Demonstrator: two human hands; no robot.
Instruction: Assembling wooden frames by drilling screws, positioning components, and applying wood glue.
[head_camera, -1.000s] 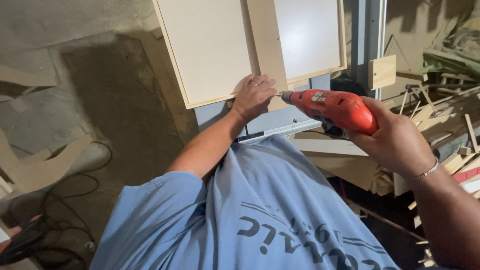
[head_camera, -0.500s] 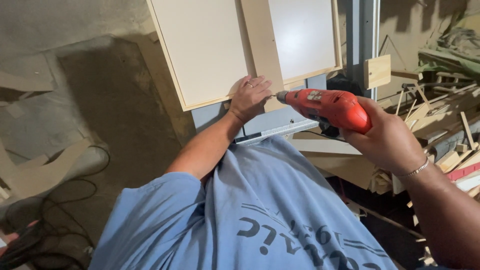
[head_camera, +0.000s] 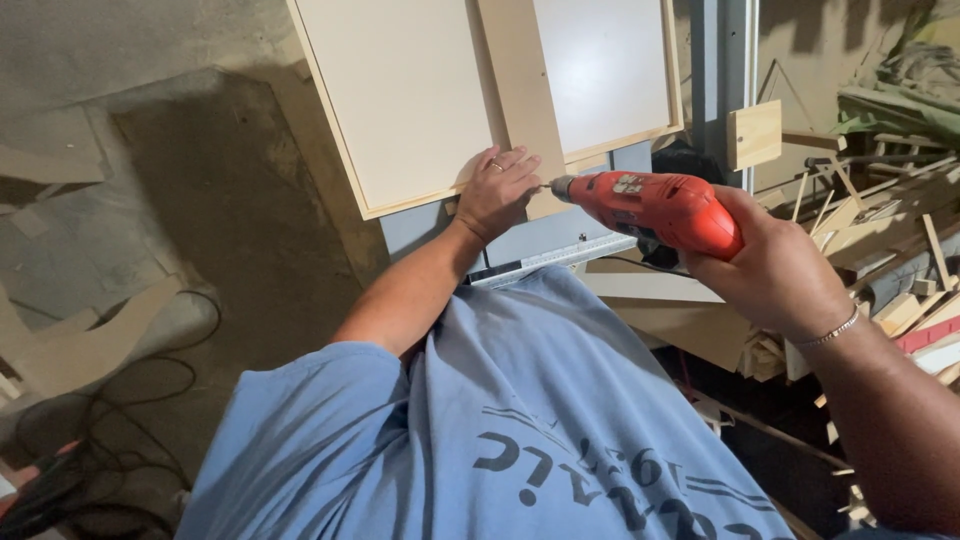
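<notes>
**Operator:** Head view shows me a pale framed panel (head_camera: 410, 100) tilted across the top of the picture, its lower edge resting on a blue-grey bench (head_camera: 540, 240). A bare wooden centre rail (head_camera: 520, 90) runs down the panel between two white fields.

**Partner:** How much room is around it?

**Operator:** To the left I see open concrete floor (head_camera: 150, 200), with flat offcuts and dark cables (head_camera: 110, 440) lying near the lower left corner. To the right it is tight: a grey upright post (head_camera: 722, 70) stands just beside the panel's right edge, a small wooden block (head_camera: 755, 133) sits against it, and a heap of scrap timber (head_camera: 880, 230) fills the far right.

**Partner:** And the hands?

**Operator:** My left hand (head_camera: 497, 190) lies on the lower end of the rail, fingers spread and loosely curled, pressing rather than clasping. My right hand (head_camera: 775, 265) is wrapped fully around the rear of an orange power drill (head_camera: 655, 208), held level. Its tip points left and meets the rail's edge just beside the left fingertips (head_camera: 528, 162).
</notes>
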